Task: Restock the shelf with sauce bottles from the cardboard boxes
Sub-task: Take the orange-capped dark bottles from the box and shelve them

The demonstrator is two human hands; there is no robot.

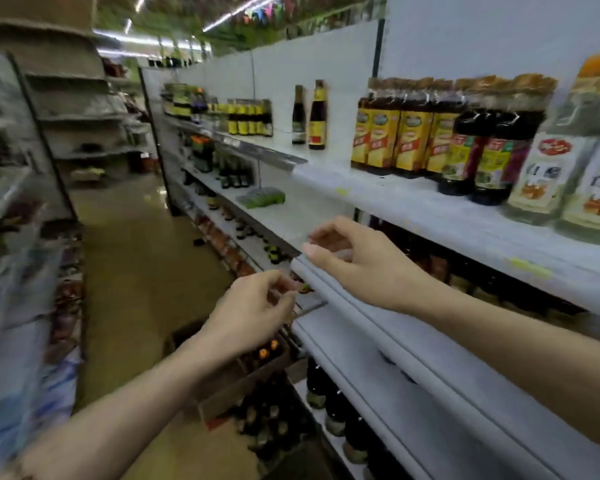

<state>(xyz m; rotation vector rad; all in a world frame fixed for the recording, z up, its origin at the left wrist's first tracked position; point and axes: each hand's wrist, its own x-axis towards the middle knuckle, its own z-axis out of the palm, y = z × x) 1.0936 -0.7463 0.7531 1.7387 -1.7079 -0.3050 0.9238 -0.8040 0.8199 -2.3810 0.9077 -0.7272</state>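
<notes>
Hands first, since they're closest. Person's left hand (pixel 253 315) hangs at about 7 o'clock from the middle of the view, fingers curled in loosely with the tips nearly pinched together, and I can't tell whether anything is actually between them, way too blurry. The right hand (pixel 357 261) is just past it toward 3 o'clock, fingers bent, with the tips resting on the front edge of a grey shelf (pixel 413 344); it doesn't look clamped on anything.

Down under the left hand, around 6 o'clock, sits an open cardboard box (pixel 243 386) on the floor, with dark sauce bottles (pixel 271 420) standing in it, a couple with orange caps. More dark bottles are tucked under the grey shelf just beside the box.

Further back, on the white top shelf (pixel 413 199) toward 2 o'clock, there's a row of yellow-label bottles (pixel 399 133), touching each other, then two dark jugs (pixel 482 157) in front of them, and pale clear bottles (pixel 565 168) at the far right. Two lone dark bottles (pixel 309 116) stand apart at 12 o'clock, with bare shelf either side. The aisle floor (pixel 136 254) runs off to 11 o'clock, everything there smeared.
</notes>
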